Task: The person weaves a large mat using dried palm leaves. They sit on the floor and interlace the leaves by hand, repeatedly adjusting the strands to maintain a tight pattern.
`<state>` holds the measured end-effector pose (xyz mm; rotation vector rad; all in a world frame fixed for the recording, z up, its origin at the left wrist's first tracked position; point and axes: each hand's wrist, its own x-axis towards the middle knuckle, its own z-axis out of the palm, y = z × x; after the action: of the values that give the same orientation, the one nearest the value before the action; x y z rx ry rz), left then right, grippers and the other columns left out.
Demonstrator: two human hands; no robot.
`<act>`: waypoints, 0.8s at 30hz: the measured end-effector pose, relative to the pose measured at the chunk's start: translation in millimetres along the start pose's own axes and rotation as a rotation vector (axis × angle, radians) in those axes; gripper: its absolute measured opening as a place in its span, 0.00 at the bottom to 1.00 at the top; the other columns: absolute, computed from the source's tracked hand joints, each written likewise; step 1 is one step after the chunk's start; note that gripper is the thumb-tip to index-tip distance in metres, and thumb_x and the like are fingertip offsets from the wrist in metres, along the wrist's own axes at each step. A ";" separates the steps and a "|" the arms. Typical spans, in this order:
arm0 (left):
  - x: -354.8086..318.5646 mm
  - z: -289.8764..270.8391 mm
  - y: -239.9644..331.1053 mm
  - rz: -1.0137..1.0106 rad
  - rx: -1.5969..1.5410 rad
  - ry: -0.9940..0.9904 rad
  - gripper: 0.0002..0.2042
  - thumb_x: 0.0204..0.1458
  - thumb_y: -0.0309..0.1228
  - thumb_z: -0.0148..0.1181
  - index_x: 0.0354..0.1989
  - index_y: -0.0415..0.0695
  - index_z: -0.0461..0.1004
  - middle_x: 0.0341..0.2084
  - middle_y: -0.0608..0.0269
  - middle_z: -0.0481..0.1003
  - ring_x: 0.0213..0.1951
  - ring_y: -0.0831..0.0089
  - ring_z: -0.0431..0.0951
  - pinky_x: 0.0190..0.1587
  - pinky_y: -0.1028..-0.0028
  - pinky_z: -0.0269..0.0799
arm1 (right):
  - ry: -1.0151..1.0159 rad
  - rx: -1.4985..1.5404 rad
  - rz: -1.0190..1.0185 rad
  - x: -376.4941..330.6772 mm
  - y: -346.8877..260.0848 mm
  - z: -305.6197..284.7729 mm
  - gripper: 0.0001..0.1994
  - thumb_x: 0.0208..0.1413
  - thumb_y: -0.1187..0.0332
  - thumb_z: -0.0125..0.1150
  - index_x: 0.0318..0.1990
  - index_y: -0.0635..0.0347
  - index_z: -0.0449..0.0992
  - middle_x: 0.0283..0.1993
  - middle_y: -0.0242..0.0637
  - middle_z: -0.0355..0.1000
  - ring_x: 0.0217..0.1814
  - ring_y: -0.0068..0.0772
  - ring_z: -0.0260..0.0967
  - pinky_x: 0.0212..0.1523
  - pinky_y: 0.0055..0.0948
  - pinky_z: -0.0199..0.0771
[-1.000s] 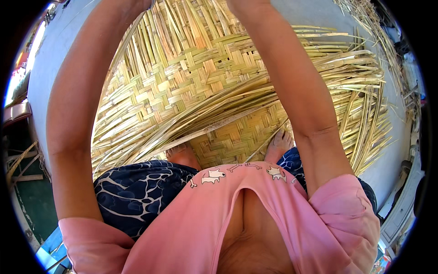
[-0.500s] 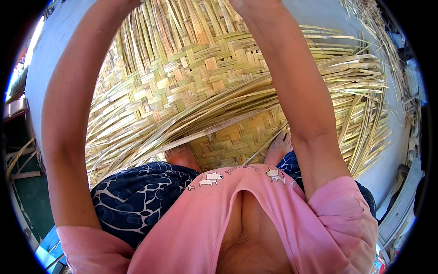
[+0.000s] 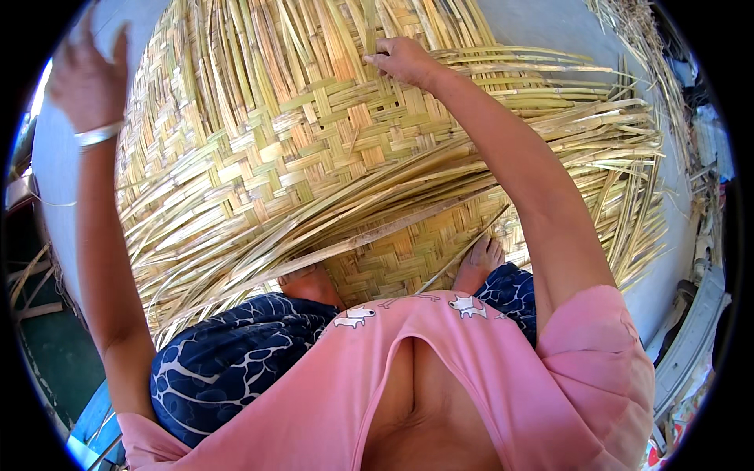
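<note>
A large mat [image 3: 314, 141] of split cane strips, pale yellow and green, lies half woven on the ground before me. Out to the upper left, away from the mat, my left hand [image 3: 88, 82] is raised with its fingers spread and nothing in it, slightly blurred. My right hand [image 3: 404, 63] is over the far part of the weave, thumb and fingers closed at a cane strip [image 3: 369, 27] that runs away from me. Several long unwoven strips [image 3: 259, 71] fan out beyond the woven part.
A thick bundle of loose strip ends [image 3: 377, 188] crosses the mat close to my feet [image 3: 479, 259]. More ends [image 3: 620, 141] stick out at the right. Grey floor [image 3: 542, 23] borders the mat, and dry stalks [image 3: 628, 23] lie along the far right edge.
Both hands, at or beyond the top edge before, now show. My left arm has swung outward to the left with the hand open; my right hand has come nearer over the weave.
</note>
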<state>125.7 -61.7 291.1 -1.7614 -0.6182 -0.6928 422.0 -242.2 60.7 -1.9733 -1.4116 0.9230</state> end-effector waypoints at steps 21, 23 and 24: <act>-122.4 18.1 117.1 -0.022 -1.068 -1.157 0.18 0.49 0.36 0.58 0.47 0.43 0.70 0.56 0.47 0.61 0.59 0.52 0.60 0.59 0.64 0.56 | -0.123 0.319 0.071 7.1 21.7 0.4 0.14 0.54 0.59 0.58 0.36 0.63 0.73 0.29 0.34 0.72 0.33 0.21 0.72 0.33 0.23 0.74; -116.2 15.3 121.4 -0.001 -1.134 -1.196 0.18 0.49 0.36 0.58 0.47 0.41 0.70 0.55 0.47 0.62 0.58 0.52 0.61 0.59 0.64 0.56 | -0.126 0.263 0.073 5.0 16.5 0.4 0.14 0.54 0.60 0.58 0.36 0.63 0.74 0.28 0.33 0.72 0.32 0.21 0.71 0.34 0.23 0.73; -111.3 13.3 126.5 0.012 -1.174 -1.214 0.18 0.49 0.36 0.58 0.47 0.40 0.70 0.55 0.47 0.63 0.58 0.52 0.61 0.59 0.65 0.56 | -0.108 0.243 0.031 4.6 19.4 2.6 0.14 0.54 0.60 0.58 0.36 0.64 0.73 0.28 0.35 0.73 0.31 0.24 0.72 0.34 0.26 0.73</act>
<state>139.5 -91.1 125.2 -3.2838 -1.0887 0.2540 432.2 -243.7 43.5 -1.7919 -1.2618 1.1722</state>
